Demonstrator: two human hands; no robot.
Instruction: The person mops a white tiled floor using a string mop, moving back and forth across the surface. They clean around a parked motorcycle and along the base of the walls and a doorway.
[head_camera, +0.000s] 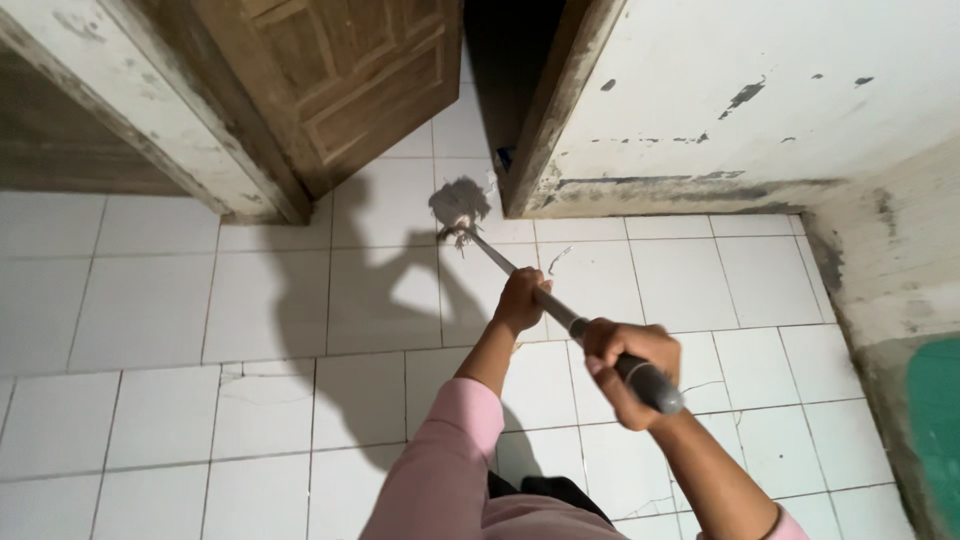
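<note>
I hold a mop with both hands. My left hand grips the metal handle further down the shaft. My right hand is closed around the dark grip at the upper end. The grey stringy mop head rests on the white floor tiles at the doorway, just in front of the open wooden door. Both my arms wear pink sleeves.
A brown panelled door stands open at the top centre. A stained white wall with peeling paint runs along the right. A door frame post stands at the left. A green patch shows at the right edge.
</note>
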